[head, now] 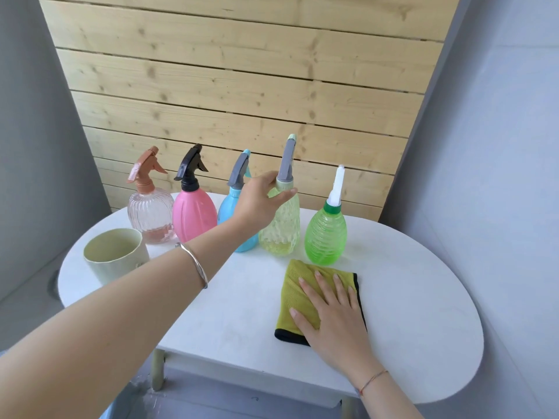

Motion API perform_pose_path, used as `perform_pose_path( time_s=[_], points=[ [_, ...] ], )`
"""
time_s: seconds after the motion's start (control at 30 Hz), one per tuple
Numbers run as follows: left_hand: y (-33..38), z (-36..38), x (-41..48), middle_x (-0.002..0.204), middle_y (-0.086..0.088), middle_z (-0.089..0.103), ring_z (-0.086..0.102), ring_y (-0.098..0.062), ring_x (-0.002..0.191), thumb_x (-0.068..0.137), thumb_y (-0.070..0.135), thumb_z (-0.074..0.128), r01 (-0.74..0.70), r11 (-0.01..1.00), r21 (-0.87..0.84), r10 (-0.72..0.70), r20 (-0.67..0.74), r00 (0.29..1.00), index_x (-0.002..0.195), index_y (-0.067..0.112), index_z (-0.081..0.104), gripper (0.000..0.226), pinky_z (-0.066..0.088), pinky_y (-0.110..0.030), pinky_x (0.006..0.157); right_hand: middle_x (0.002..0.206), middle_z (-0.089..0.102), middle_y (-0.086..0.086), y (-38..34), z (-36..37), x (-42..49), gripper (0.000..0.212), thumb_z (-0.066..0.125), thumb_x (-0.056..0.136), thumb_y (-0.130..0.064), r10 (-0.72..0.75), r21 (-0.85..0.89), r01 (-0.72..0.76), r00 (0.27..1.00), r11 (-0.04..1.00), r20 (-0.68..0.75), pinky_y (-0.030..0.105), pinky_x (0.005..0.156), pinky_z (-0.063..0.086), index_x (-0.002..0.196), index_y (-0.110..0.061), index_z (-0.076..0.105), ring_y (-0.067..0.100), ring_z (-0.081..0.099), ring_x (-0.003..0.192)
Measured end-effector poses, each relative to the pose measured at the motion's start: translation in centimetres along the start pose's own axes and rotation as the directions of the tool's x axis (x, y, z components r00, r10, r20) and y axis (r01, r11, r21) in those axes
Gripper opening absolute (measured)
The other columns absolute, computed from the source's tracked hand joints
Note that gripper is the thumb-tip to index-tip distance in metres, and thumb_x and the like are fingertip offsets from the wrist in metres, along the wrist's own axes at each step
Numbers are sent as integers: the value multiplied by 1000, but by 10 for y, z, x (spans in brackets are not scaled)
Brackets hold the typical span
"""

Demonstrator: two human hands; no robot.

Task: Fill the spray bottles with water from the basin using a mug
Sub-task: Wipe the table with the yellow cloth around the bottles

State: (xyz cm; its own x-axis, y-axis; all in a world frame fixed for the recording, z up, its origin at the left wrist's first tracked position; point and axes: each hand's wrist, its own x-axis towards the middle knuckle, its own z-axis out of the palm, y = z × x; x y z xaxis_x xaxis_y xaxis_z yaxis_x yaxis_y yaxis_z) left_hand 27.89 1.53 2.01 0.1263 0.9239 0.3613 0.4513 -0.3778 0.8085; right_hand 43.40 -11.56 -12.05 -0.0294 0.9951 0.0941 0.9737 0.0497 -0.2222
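Several spray bottles stand in a row at the back of the white table (423,297): a clear pink one (150,213), a solid pink one (193,214), a blue one (231,207), a pale yellow one (282,228) and a green one (326,235). My left hand (261,199) grips the neck of the pale yellow bottle, just under its grey spray head. A cream mug (116,257) sits at the left of the table. My right hand (332,313) rests flat, fingers spread, on a folded yellow-green cloth (295,285).
A wooden plank wall (242,86) rises right behind the bottles. Grey walls close in on both sides. Below the table's front left edge, a wet pale-blue surface (133,400) shows; I cannot tell if it is the basin.
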Motion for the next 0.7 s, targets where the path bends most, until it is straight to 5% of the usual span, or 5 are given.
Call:
perform_pose_path(
  time_s=[0.3,0.57,0.7],
  points=[
    [-18,19,4,80,4,58,50,0,75,92,30,67,22,1000,9,-22,35,999,101,20,58,16,34,-13,62,160,-3,-12,0,1,0,92,-18,67,-82,-5,2,5,1000,1000,-6,38,115,-16,148,-48,9,22,-8,148],
    [-15,8,11,133,-3,60,53,-17,127,87,45,68,33,988,154,-59,162,985,138,14,50,62,40,-24,95,157,-13,-16,2,-1,0,94,-24,63,-82,-19,-27,20,999,999,41,41,119,-11,147,-50,2,20,-13,148],
    [-9,-34,0,128,3,62,58,-13,118,91,46,62,29,974,227,-90,264,960,130,14,58,50,46,-24,97,150,-20,-19,-2,-2,-3,98,-31,58,-82,-35,-47,38,997,998,67,42,119,-9,147,-50,-1,19,-14,148]
  ],
)
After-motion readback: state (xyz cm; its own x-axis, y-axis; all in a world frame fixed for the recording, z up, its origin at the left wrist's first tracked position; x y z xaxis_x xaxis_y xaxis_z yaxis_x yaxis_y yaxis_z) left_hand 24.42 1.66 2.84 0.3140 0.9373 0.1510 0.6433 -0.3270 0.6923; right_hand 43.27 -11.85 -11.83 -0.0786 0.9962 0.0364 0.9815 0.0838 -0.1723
